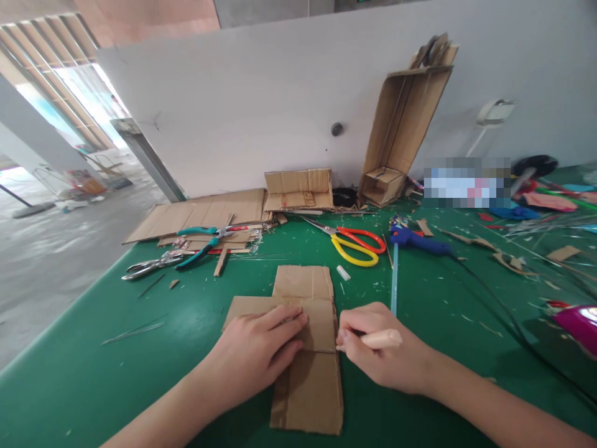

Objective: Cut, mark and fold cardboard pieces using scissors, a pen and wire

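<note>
A T-shaped or cross-like piece of cardboard (310, 398) lies on the green table in front of me. My left hand (261, 339) rests on it with fingers laid over its middle, pressing on the surface and holding nothing. At the right edge of the cardboard, my right hand (380, 345) is closed on a pale pink pen-shaped tool (383, 339), gripped as one grips a pen. The tool's tip is at the cardboard's edge, near a crosswise crease; whether it is a pen or a knife I cannot tell.
Beyond the cardboard lie scissors (357, 246) with red and yellow handles, a blue glue gun (420, 239) with its cord trailing right, and teal-handled pliers (200, 249). Cardboard sheets (209, 208) and a tall cardboard form (401, 124) stand by the white wall. Scraps dot the table (153, 373).
</note>
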{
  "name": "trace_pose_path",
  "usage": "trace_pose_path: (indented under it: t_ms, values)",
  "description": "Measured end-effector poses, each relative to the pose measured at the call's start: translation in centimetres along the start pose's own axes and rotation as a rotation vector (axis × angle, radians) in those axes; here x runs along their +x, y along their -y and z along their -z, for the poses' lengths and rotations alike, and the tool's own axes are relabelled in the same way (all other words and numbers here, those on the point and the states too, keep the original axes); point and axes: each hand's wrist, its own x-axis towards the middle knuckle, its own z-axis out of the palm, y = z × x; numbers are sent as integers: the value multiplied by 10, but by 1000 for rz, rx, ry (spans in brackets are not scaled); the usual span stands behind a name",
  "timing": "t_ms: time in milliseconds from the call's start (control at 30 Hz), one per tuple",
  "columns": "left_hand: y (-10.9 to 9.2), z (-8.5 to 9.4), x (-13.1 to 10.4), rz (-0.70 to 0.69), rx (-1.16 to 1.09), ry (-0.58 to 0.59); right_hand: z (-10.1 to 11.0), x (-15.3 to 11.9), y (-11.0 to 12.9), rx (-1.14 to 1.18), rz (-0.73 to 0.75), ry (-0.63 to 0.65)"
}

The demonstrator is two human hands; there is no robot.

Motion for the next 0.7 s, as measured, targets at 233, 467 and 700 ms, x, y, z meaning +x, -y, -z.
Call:
trace_pose_path:
  t_ms: [233,467,700]
  values:
    - [1,6,0,-3,-8,38,-2,-1,2,44,84,-87]
    - [8,27,8,-84,-35,129,-14,9,22,-35,169,19]
    - [9,34,10,-120,-73,159,-20,25,29,-286,238,155]
